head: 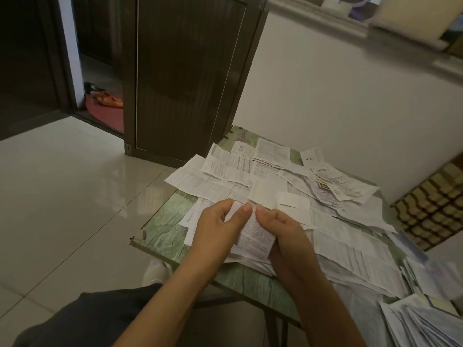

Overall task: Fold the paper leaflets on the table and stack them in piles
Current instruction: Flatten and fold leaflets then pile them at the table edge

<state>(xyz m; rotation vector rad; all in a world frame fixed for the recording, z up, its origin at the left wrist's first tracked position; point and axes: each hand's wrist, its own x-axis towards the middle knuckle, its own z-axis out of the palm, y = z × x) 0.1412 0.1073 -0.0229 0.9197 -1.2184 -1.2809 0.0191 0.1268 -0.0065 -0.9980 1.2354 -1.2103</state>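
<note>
Leaflet [254, 237] in hand, held just above the near part of the bench [164, 221], over other sheets. Left hand [220, 227] pinches its left edge, thumb and forefinger closed on the paper near the far corner. Right hand [284, 232] grips the right edge with the thumb on top; its other fingers are hidden under the sheet. Thumb tips nearly meet at the far end; cannot tell whether they touch.

Orientation: long axis runs away from the body toward the far end of the bench, with the near end leaning slightly right. Printed face up. Sheet lies squarely between the two hands, neither nearer than the other. It looks narrowed by at least one fold, though the creases are not clear.

Judgement: fold in progress, not finished. Next crease probably goes across the long axis, one end brought to the other. Both hands sit toward the far end, so one would need to shift to the near edge.

Loose leaflets [273, 171] cover most of the bench beyond and to the right, unfolded and overlapping. Pile [423, 321] of papers at near right, well apart from the held sheet and on the right hand's side, so that hand is nearer for placing. Much of the task appears left.
</note>
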